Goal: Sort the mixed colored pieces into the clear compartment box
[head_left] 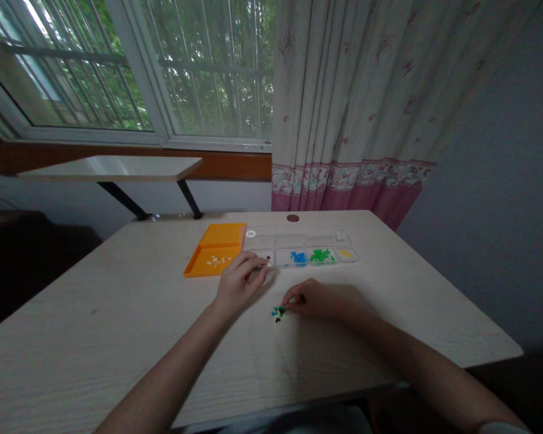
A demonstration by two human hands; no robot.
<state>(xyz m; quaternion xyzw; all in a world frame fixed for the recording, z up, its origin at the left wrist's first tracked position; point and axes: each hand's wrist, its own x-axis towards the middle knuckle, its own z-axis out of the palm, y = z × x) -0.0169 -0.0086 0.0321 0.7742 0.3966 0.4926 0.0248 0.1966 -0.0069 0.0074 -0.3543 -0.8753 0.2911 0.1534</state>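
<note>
My left hand rests on the table with fingers pinched on a tiny dark bead at the near left end of the clear compartment box. My right hand lies curled on the table, its fingertips pinched at a small heap of mixed beads. What those fingertips hold is too small to make out. The box holds blue beads, green beads and yellow beads in separate cells.
An orange tray with a few pale beads lies left of the box on the pale wooden table. A round cable hole sits at the table's far edge. Behind are a window, a shelf and a flowered curtain.
</note>
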